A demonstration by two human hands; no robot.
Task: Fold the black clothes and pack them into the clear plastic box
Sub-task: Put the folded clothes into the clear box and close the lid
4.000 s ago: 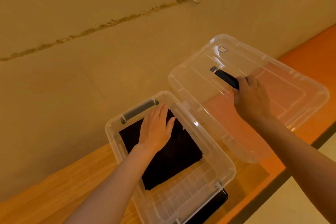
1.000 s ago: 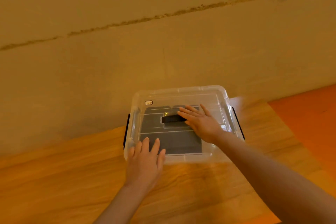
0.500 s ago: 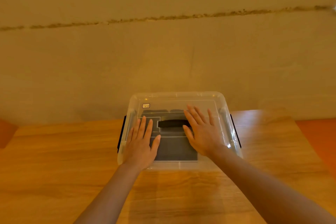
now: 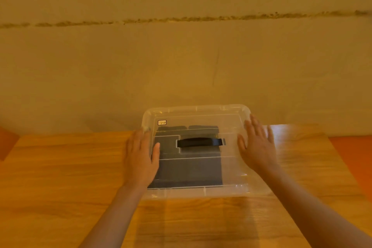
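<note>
The clear plastic box (image 4: 231,189) sits in the lower middle of the frame on a wooden table (image 4: 60,167), its far side close to a beige wall (image 4: 181,56). Its clear lid (image 4: 201,115) is on, with a black handle (image 4: 200,142) lying flat across the middle and a small label (image 4: 162,122) at the upper left corner. The black clothes (image 4: 191,169) show through the lid as 1 dark folded stack inside. The left hand (image 4: 141,157) lies flat on the lid's left edge, fingers straight and together, gripping nothing. The right hand (image 4: 256,147) is spread flat at the right edge, fingers apart and blurred, so it seems to touch the lid, holding nothing.
</note>
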